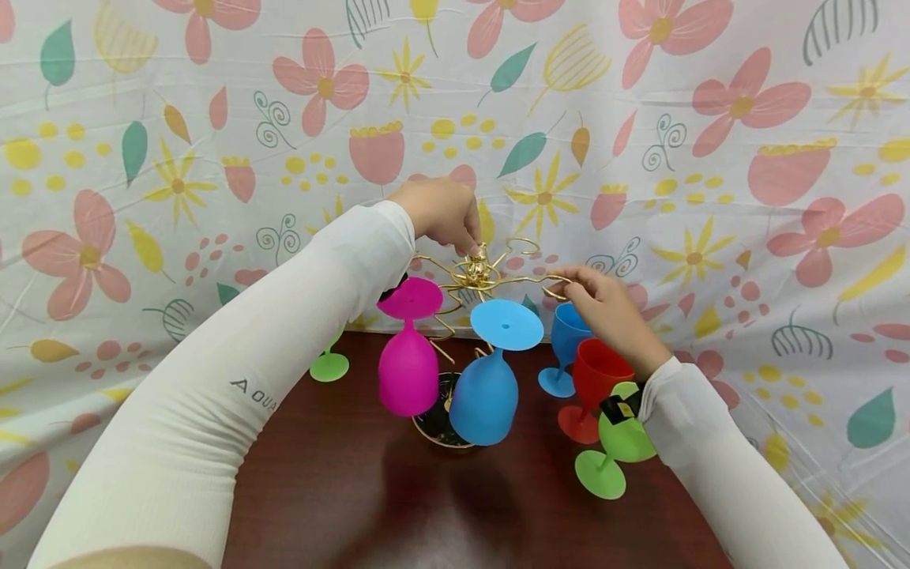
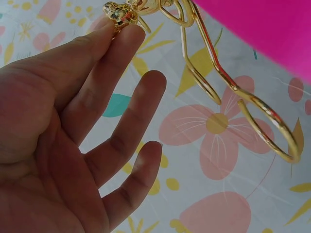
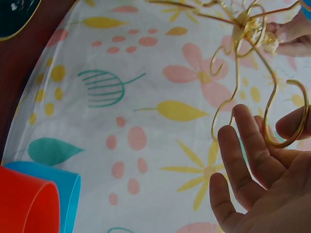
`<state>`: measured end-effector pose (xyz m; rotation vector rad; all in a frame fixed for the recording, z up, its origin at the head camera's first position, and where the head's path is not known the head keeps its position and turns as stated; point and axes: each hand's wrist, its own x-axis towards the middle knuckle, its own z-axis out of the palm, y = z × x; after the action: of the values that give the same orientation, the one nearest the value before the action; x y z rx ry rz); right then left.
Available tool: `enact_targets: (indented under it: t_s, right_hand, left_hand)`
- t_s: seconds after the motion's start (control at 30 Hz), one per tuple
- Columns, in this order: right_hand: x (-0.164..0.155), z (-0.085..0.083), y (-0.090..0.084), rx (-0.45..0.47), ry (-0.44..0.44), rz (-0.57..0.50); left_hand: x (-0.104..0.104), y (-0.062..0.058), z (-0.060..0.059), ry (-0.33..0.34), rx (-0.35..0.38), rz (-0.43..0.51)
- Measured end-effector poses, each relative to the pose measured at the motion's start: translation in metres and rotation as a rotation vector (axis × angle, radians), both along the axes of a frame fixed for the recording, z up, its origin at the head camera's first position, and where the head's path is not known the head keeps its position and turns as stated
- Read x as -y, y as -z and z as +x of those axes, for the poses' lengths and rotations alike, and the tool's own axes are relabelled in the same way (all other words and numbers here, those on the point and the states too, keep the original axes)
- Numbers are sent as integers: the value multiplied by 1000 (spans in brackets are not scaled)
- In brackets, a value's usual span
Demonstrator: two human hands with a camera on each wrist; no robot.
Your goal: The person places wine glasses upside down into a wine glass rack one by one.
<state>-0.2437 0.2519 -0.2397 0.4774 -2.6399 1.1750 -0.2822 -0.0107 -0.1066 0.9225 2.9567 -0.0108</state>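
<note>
A gold wire goblet rack [image 1: 478, 275] with curled arms rises from a dark round base [image 1: 435, 419]. My left hand [image 1: 444, 212] pinches its ornate top knob [image 2: 121, 14] between thumb and index finger; the other fingers are spread. At the rack's right, my right hand [image 1: 604, 304] holds the curled end of one arm [image 3: 303, 111] between thumb and fingers. A magenta goblet [image 1: 408, 371] and a blue goblet [image 1: 486, 399] hang upside down at the front, feet up. How their stems sit in the hooks is hidden.
Beneath my right forearm, another blue goblet [image 1: 569, 336] and a red goblet [image 1: 597, 371] stand upright; a green goblet [image 1: 626, 435] appears tilted, partly covered by the wrist strap. Another green goblet [image 1: 329, 366] is mostly hidden behind my left arm. Patterned cloth [image 1: 739, 107] surrounds the dark table [image 1: 320, 482].
</note>
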Motion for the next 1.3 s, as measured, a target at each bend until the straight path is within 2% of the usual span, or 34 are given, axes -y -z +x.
enact_targets:
  t_s: [0.2, 0.33, 0.47, 0.73, 1.0, 1.3]
  right_hand:
    - [5, 9, 2, -32, -40, -9]
    - [10, 15, 7, -42, -62, -33]
    - [14, 21, 11, -28, -61, -62]
    - [22, 33, 9, -61, -53, -47]
    - [27, 35, 12, -17, -86, -88]
    - [34, 38, 12, -43, -74, -50]
  left_hand:
    - [1, 1, -3, 3, -3, 18]
    - [1, 4, -4, -19, -8, 32]
    - [1, 6, -6, -26, -17, 46]
    - [1, 4, -7, -16, -27, 46]
    - [1, 8, -8, -1, -49, 62]
    - [2, 8, -10, -6, -69, 45]
